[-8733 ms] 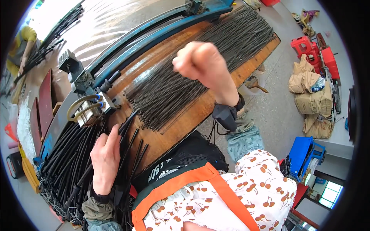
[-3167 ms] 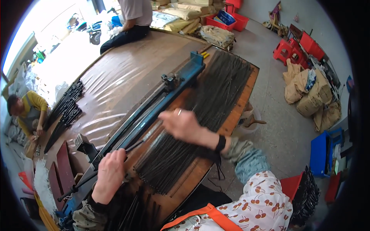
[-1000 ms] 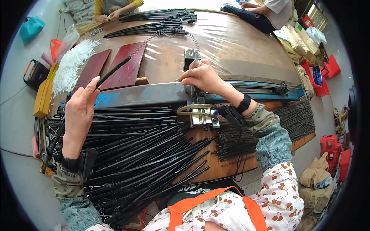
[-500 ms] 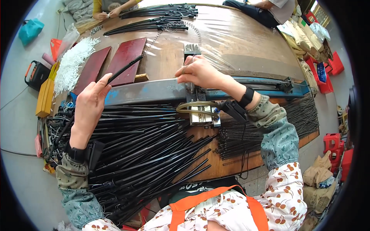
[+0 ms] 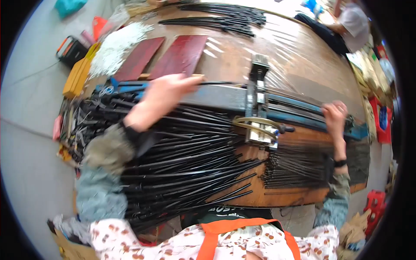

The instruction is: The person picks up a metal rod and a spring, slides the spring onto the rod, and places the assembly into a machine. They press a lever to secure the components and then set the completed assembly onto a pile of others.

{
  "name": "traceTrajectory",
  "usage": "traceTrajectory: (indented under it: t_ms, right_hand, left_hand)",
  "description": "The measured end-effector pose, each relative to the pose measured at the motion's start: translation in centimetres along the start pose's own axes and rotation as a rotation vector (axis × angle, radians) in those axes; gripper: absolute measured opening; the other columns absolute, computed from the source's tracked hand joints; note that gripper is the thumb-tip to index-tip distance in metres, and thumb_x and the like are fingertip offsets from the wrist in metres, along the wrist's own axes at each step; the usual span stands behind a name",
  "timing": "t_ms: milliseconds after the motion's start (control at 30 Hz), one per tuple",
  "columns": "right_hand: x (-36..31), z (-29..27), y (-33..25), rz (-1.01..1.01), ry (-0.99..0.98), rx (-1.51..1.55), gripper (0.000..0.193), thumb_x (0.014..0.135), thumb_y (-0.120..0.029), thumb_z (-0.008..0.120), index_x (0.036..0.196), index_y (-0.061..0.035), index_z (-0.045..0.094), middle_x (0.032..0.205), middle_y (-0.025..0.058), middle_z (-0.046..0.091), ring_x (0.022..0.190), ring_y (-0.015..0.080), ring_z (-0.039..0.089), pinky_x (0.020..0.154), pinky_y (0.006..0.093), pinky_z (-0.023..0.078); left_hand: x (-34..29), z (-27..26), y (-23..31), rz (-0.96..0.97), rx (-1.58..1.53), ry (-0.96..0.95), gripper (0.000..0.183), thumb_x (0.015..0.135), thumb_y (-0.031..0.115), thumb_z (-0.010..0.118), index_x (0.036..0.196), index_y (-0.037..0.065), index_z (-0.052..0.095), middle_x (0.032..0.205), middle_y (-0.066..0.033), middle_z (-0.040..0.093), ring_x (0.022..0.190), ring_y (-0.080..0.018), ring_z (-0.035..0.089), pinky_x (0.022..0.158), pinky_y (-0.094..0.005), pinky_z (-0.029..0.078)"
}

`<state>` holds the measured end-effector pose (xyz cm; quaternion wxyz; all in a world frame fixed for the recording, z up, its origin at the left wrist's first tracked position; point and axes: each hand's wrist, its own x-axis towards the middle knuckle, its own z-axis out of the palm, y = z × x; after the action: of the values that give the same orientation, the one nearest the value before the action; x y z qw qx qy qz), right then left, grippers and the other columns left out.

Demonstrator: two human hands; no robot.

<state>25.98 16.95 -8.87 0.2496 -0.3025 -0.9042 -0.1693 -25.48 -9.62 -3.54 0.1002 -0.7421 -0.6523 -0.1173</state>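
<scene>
My left hand [image 5: 162,97], smeared by motion, is closed around a slim black tube [image 5: 220,82]. The tube lies level above the steel beam and points right, toward a metal clamp fixture [image 5: 260,86]. Over the right part of the blue rail [image 5: 294,115], my right hand [image 5: 335,116] is raised with its fingers curled, close to the rail's end piece. What those fingers hold, if anything, is too blurred to make out. A hose-fitted block [image 5: 261,133] sits at the near side of the fixture.
Many black tubes [image 5: 186,169] cover the near left bench; dark coil springs [image 5: 294,169] lie at near right. Beyond the beam are two dark red boards [image 5: 180,56], white small parts [image 5: 119,52] and more black tubes [image 5: 216,19]. Another person [image 5: 351,26] sits at far right.
My left hand has brought the tube down from its slanted position to level and moved right. My right hand has gone from the fixture to the rail's right end. The looping spring no longer shows.
</scene>
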Motion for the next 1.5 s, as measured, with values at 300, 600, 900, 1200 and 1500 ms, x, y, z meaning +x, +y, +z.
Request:
traceTrajectory:
  t_ms: [300,600,900,1200,1500]
  right_hand:
    - [-5.6,0.3,6.2,0.121,-0.032,0.027,0.007,0.093,-0.011,0.068,0.094,-0.0041,0.065,0.085,0.01,0.062,0.093,0.0319,0.057,0.094,0.044,0.043]
    - [-5.7,0.3,5.0,0.17,0.075,0.053,0.009,0.094,-0.01,0.068,0.092,-0.004,0.063,0.084,0.0112,0.056,0.09,0.0305,0.055,0.084,0.0411,0.043]
    - [-2.3,-3.4,-8.2,-0.037,0.054,0.103,0.035,0.09,-0.006,0.07,0.125,-0.0047,0.07,0.128,0.0081,0.07,0.128,0.0304,0.057,0.109,0.0439,0.038]
    - [-4.8,-2.4,-12.2,0.121,0.039,0.35,0.029,0.092,-0.019,0.071,0.117,-0.0041,0.072,0.1,0.0049,0.073,0.102,0.026,0.062,0.09,0.0399,0.041]
    - [-3.7,-0.6,-15.0,0.172,-0.106,0.72,0.029,0.089,-0.004,0.07,0.118,-0.0007,0.067,0.094,0.0111,0.067,0.093,0.03,0.062,0.081,0.0404,0.046]
  left_hand:
    - [8.0,8.6,6.1,0.185,-0.246,0.076,0.026,0.101,0.033,0.06,0.096,0.007,0.061,0.077,-0.0136,0.065,0.076,-0.0369,0.069,0.066,-0.0468,0.055]
    - [7.6,9.9,7.2,0.148,-0.311,0.201,0.03,0.1,0.031,0.063,0.083,0.007,0.06,0.072,-0.0131,0.062,0.073,-0.0352,0.067,0.065,-0.0452,0.054]
    - [7.5,8.7,6.9,0.057,-0.26,0.076,0.023,0.1,0.026,0.062,0.087,0.007,0.058,0.076,-0.0171,0.066,0.069,-0.0392,0.067,0.056,-0.0483,0.05]
    - [9.3,8.0,8.4,0.049,-0.225,-0.068,0.026,0.103,0.03,0.056,0.091,0.008,0.055,0.077,-0.0178,0.066,0.076,-0.0406,0.067,0.061,-0.0487,0.051]
    - [8.2,8.3,8.6,0.022,-0.266,-0.06,0.026,0.103,0.029,0.057,0.089,0.007,0.055,0.074,-0.018,0.063,0.073,-0.0414,0.064,0.062,-0.0491,0.049]
